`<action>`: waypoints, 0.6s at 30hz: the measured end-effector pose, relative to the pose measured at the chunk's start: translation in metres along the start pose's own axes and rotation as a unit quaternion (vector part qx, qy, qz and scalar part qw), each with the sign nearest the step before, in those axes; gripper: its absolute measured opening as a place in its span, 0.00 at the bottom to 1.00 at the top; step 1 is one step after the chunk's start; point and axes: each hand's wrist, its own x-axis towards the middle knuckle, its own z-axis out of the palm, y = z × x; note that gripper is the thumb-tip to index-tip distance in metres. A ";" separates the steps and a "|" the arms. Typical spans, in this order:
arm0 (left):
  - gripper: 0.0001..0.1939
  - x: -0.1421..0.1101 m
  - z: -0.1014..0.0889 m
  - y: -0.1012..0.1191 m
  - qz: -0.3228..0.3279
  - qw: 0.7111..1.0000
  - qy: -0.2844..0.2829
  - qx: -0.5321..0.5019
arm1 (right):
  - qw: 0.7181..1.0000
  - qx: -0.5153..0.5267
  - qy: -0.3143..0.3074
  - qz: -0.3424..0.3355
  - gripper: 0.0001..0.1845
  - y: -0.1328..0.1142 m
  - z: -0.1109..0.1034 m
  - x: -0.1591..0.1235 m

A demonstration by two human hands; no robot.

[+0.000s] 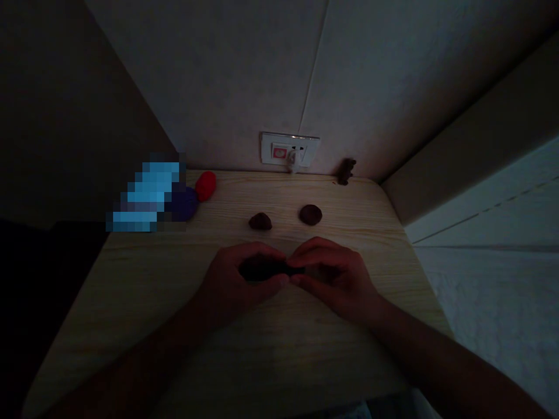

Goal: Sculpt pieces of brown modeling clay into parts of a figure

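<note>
My left hand (231,279) curls around a dark piece that looks like modelling clay (263,269), thumb and fingers closed on it above the table. From the other side, the fingertips of my right hand (338,278) pinch the narrow right end of the same piece. Its exact shape is hard to make out in the dim light. Just beyond my hands lie a small brown clay lump (260,222) and, to its right, a flat round brown clay piece (310,215) with a slightly raised rim.
On the wooden tabletop (279,349), a red lump (206,185) and a purple lump (184,203) sit at the back left beside a blurred bright rectangle (148,192). A small brown figure (346,171) stands at the back right. A wall socket (268,152) holds a plug.
</note>
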 end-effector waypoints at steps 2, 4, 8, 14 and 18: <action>0.08 0.001 -0.001 -0.001 -0.008 1.000 -0.005 0.000 | 1.000 -0.017 0.002 -0.014 0.13 0.000 0.000 0.000; 0.08 0.001 -0.003 -0.004 -0.008 1.000 0.001 0.009 | 0.999 -0.036 0.006 -0.021 0.14 0.001 0.000 0.001; 0.10 0.002 -0.004 -0.010 0.038 0.999 0.009 0.036 | 0.999 -0.031 0.007 0.007 0.20 0.001 0.000 0.001; 0.13 0.000 -0.004 -0.011 0.080 0.997 0.002 0.021 | 0.997 -0.011 0.014 0.069 0.12 0.003 0.002 -0.001; 0.12 0.000 -0.002 -0.010 0.019 0.999 -0.020 -0.036 | 0.997 -0.016 0.033 0.062 0.10 0.003 0.002 -0.002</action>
